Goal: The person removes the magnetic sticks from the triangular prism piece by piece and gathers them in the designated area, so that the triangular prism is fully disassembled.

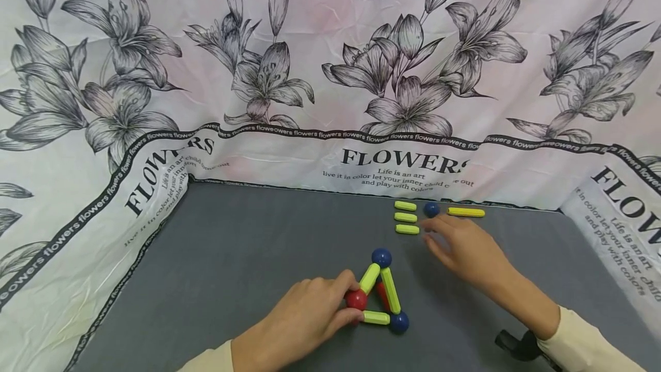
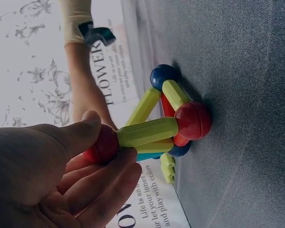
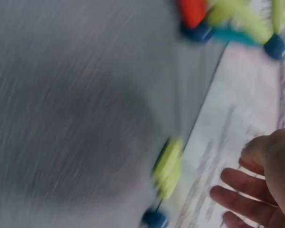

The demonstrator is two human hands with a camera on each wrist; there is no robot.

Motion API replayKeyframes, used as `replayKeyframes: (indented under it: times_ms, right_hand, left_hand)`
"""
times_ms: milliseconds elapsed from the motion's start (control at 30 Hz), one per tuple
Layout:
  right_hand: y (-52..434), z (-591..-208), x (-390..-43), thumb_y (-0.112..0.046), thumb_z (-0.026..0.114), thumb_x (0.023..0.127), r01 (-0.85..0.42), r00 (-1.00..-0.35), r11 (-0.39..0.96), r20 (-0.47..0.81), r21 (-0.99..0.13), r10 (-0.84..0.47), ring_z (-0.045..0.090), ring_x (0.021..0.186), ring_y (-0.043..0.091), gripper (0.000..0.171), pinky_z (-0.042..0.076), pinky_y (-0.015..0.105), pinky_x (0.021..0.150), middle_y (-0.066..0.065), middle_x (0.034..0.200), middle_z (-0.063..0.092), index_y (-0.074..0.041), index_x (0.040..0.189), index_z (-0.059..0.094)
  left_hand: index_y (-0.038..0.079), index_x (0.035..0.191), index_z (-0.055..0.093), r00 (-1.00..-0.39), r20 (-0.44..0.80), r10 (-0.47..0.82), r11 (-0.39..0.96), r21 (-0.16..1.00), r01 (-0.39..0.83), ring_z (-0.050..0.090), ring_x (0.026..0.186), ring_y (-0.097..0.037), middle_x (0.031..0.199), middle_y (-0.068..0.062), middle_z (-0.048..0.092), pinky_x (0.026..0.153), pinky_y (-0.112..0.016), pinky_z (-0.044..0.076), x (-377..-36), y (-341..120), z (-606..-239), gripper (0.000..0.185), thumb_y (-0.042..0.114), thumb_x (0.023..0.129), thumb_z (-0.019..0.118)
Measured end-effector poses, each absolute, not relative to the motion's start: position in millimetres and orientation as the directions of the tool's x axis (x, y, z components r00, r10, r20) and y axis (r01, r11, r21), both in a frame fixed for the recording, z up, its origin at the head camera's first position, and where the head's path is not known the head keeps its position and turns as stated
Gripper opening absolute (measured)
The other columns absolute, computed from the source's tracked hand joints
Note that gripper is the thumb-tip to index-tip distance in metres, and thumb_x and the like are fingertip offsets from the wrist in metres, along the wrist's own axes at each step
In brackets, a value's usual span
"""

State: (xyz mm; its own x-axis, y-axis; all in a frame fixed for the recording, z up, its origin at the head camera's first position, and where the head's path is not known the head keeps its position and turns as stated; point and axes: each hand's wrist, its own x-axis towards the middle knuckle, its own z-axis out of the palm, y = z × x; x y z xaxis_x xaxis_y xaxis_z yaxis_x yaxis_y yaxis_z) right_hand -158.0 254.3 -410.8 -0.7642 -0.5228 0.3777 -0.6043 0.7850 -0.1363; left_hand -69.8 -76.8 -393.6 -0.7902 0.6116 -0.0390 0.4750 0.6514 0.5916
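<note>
Hands are well apart: the left hand [image 1: 304, 314] pinches a red ball [image 1: 357, 299] between thumb and fingers, while the right hand [image 1: 465, 245] has its fingers parted, near a loose blue ball [image 1: 431, 209]. The pinched ball belongs to a rod-and-ball frame [image 1: 391, 291] near the middle of the dark gray tabletop [image 1: 232, 245], built with yellow-green rods, blue balls and a red rod [image 1: 383, 296]. In the left wrist view, a yellow-green rod joins it to a lower red ball [image 2: 194, 120], and a teal rod [image 2: 149, 156] shows behind. Three short yellow-green rods [image 1: 405, 217] lie left of the loose blue ball; a longer yellow rod [image 1: 466, 212] lies right of it. Flower-printed cloth [image 1: 289, 45] rises behind the tabletop.
</note>
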Motion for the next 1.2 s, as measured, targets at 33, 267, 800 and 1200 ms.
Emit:
replayKeyframes:
  times_ms: [33,267,800,1200]
  right_hand:
    - [248.3,-408.3,-153.4,-0.014,0.081,0.094,-0.604,-0.773,0.778,0.360,-0.171,-0.522,0.072,0.087,0.015,0.029,0.059,0.041,0.073,-0.001,0.106,0.076,-0.012,0.122,0.075]
    - [218.4,-393.5,-133.0,-0.026,0.077,0.100,-0.637,-0.769,0.698,0.211,-0.329,-0.603,0.069,0.106,0.006,0.044,0.060,0.037,0.086,-0.012,0.123,0.071,-0.027,0.142,0.065]
    - [204.5,-391.7,-114.3,-0.043,0.073,0.101,-0.651,-0.743,0.680,0.100,-0.336,-0.662,0.065,0.088,0.001,0.036,0.055,0.025,0.071,-0.019,0.107,0.066,-0.024,0.129,0.061]
    - [203.4,-393.2,-91.4,-0.051,0.068,0.102,-0.627,-0.765,0.697,0.106,-0.349,-0.635,0.048,0.066,-0.005,0.031,0.043,0.019,0.055,-0.020,0.097,0.058,-0.029,0.124,0.069]
  left_hand:
    - [0.022,0.119,0.061,-0.790,-0.037,0.611,0.651,0.590,0.476,0.056,0.067,0.002,0.088,0.016,0.063,0.064,-0.018,0.050,-69.7,-77.1,-393.6,0.031,0.038,0.098,0.077]
    - [0.020,0.121,0.061,-0.784,-0.016,0.621,0.642,0.584,0.497,0.056,0.067,0.003,0.089,0.014,0.065,0.064,-0.017,0.049,-69.9,-79.2,-394.3,0.032,0.036,0.098,0.077]
    - [0.016,0.130,0.067,-0.781,0.129,0.611,0.618,0.538,0.573,0.062,0.084,0.001,0.108,0.008,0.073,0.075,-0.022,0.055,-76.6,-90.3,-396.7,0.028,0.020,0.102,0.073]
    - [0.013,0.135,0.068,-0.765,0.180,0.619,0.624,0.478,0.618,0.069,0.103,-0.006,0.129,0.001,0.072,0.085,-0.028,0.059,-83.1,-87.8,-397.9,0.032,0.011,0.103,0.071]
